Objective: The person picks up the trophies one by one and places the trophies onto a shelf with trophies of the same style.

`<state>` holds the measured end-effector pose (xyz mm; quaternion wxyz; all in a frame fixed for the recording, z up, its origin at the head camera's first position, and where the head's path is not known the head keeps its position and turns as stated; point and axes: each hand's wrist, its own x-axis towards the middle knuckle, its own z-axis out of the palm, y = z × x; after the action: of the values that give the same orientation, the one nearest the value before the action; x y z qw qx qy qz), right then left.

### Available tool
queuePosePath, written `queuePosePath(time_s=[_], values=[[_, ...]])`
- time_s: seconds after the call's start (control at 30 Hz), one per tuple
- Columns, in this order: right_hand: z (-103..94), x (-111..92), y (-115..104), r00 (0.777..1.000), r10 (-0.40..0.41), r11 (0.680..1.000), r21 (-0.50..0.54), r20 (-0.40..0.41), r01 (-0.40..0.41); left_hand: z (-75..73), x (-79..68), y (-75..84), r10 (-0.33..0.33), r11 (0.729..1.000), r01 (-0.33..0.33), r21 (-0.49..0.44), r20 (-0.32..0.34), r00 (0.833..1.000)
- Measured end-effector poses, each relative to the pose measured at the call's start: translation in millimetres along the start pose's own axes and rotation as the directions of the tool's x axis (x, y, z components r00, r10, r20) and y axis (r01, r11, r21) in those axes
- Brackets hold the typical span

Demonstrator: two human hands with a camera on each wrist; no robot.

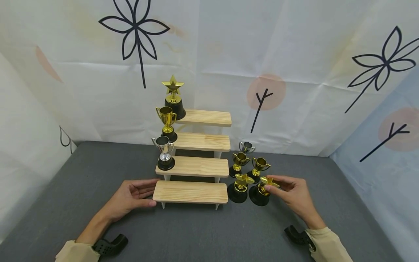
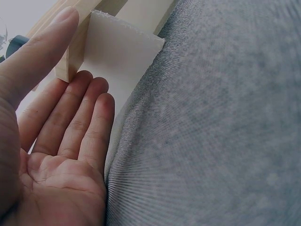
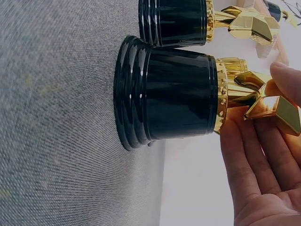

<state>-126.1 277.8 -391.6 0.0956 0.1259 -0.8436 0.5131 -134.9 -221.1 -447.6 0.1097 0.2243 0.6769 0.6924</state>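
My left hand (image 1: 131, 196) is at the left end of the lowest wooden shelf (image 1: 190, 192). In the left wrist view its fingers (image 2: 70, 117) are nearly straight beside the board's corner and the white support (image 2: 117, 47), with the thumb raised apart. At right, my right hand (image 1: 292, 194) has thumb and fingers around the gold star of a star trophy (image 1: 260, 195). The right wrist view shows that trophy's black base (image 3: 174, 94) close to the grey cloth. A second star trophy (image 1: 238, 193) stands right beside it.
The tiered stand's left side bears a silver cup (image 1: 165, 149), a gold cup (image 1: 167, 120) and a star trophy (image 1: 173, 94). Right of the stand are two gold cups (image 1: 239, 162) and a silver cup (image 1: 246, 147). A patterned white curtain (image 1: 294, 120) hangs behind the grey table (image 1: 183, 233).
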Motion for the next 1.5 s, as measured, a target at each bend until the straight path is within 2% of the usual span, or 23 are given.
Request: queuePosePath(time_s=[0.43,0.73,0.97,1.23,1.5], values=[[0.0,0,5,1.0,-0.008,1.0,0.024,0.008,0.007,0.4,1.4,-1.5,-0.008,1.0,0.008,-0.018,0.012,1.0],[0.4,1,10,1.0,-0.013,0.998,0.061,0.018,0.012,-0.7,-0.2,-1.7,0.024,1.0,-0.024,-0.019,0.011,1.0],[1.4,1,13,1.0,-0.023,0.998,0.061,0.014,0.022,-0.6,0.0,-3.1,-0.011,1.0,0.011,-0.018,-0.003,1.0],[-0.2,1,3,0.999,-0.031,1.0,0.005,-0.011,0.031,-0.9,-0.2,-4.5,-0.008,1.0,0.008,-0.027,0.004,1.0],[-11.0,-1,-15,0.997,-0.033,0.999,-0.045,-0.068,0.03,0.5,0.0,-2.0,0.007,0.999,-0.007,-0.035,0.01,1.0]])
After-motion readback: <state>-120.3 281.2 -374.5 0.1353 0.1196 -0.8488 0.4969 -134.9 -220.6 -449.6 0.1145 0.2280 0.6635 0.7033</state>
